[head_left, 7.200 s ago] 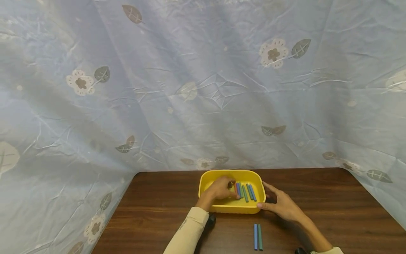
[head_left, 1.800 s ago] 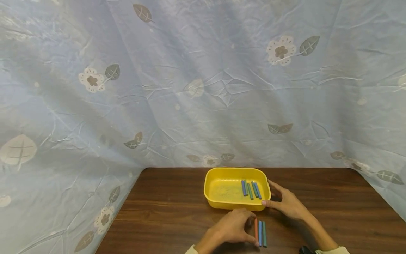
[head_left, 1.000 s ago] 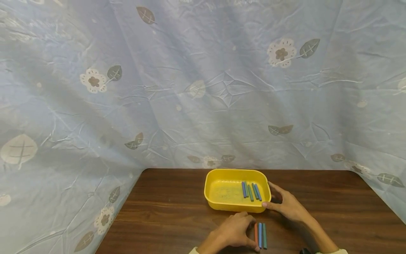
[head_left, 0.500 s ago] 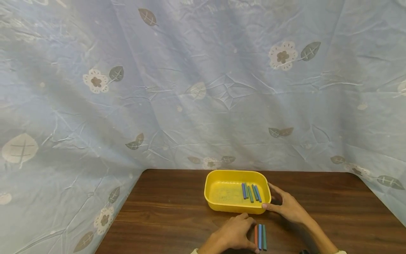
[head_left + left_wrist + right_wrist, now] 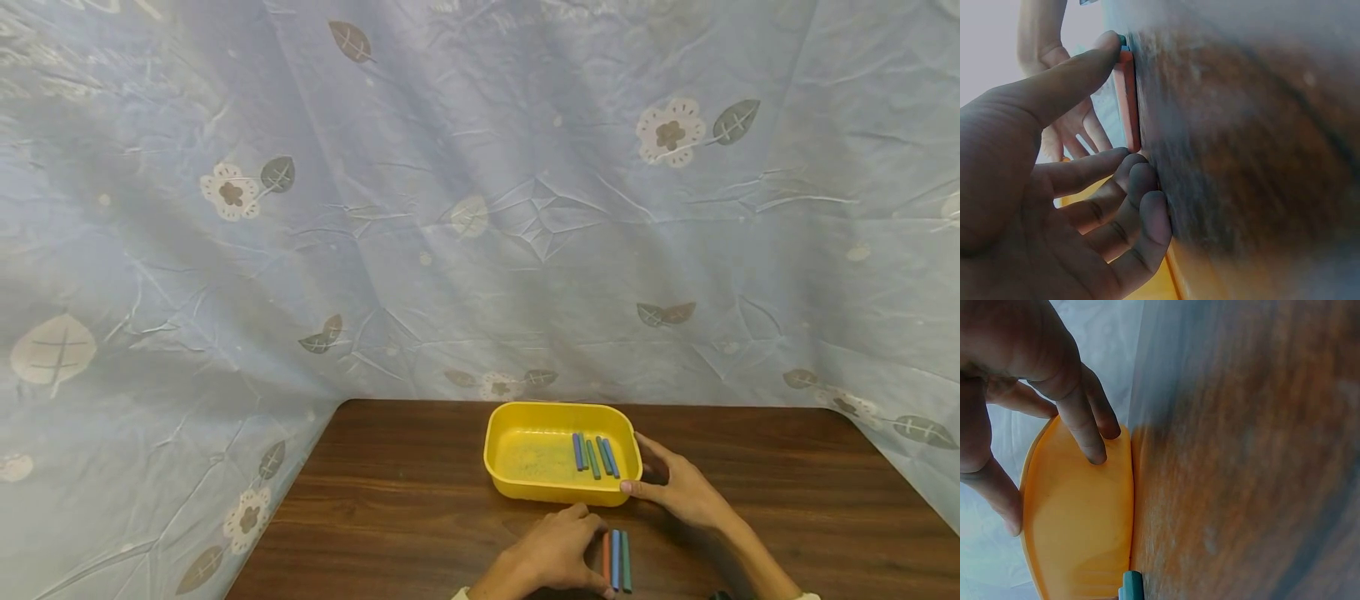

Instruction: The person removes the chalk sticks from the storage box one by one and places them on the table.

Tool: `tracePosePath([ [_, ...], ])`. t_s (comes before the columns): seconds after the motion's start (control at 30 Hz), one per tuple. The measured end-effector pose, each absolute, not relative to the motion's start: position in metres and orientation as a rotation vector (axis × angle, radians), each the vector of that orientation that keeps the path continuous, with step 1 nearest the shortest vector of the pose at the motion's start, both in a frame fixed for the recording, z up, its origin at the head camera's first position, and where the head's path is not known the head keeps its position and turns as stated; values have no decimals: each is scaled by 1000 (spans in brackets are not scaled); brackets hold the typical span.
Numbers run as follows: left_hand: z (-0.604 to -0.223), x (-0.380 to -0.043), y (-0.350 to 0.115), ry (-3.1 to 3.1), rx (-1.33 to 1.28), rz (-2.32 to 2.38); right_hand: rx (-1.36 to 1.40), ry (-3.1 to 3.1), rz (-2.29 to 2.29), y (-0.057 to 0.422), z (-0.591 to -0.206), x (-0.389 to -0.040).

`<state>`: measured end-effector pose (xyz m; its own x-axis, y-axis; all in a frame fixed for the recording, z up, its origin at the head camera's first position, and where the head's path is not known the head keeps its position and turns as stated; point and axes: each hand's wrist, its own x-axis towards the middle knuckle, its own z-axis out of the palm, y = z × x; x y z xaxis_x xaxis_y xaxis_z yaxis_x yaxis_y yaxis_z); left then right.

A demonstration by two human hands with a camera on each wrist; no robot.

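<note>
In the head view my left hand (image 5: 553, 552) pinches a red chalk stick (image 5: 606, 554) lengthwise, thumb at its near end and index finger at its far end. The left wrist view shows this red chalk stick (image 5: 1126, 103) lying at the tabletop. Right beside it lie a blue chalk stick (image 5: 615, 560) and a green chalk stick (image 5: 626, 562), roughly parallel. My right hand (image 5: 678, 487) holds the right end of a yellow box (image 5: 555, 492), thumb at the near corner. In the right wrist view, its fingertips press the outer wall of the box (image 5: 1079, 512).
Several blue and green chalk sticks (image 5: 592, 458) lie in the right part of the box, on a smudged floor. The dark brown wooden table (image 5: 390, 483) meets a pale blue patterned cloth (image 5: 465, 292) at its back edge.
Earlier, my left hand was inside the box by the red chalk stick, which now lies outside next to the blue and green ones. Over the last second both hands have stayed nearly still.
</note>
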<state>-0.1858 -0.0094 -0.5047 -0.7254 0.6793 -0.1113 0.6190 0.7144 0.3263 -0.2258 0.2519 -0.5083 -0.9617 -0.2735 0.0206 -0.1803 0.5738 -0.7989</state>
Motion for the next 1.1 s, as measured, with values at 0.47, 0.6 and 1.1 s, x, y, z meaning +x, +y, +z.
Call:
tracePosePath([
  [0.47,-502,-185,-7,2698,1042,384,-350,2683,-1351,254,-505,-220],
  [0.6,-500,-185,-7,2709,1055,393,-357,2685,-1361,254,-505,-220],
  [1.1,-473,-191,-14,2690,1031,531,-433,2682,-1381,252,-507,-225],
])
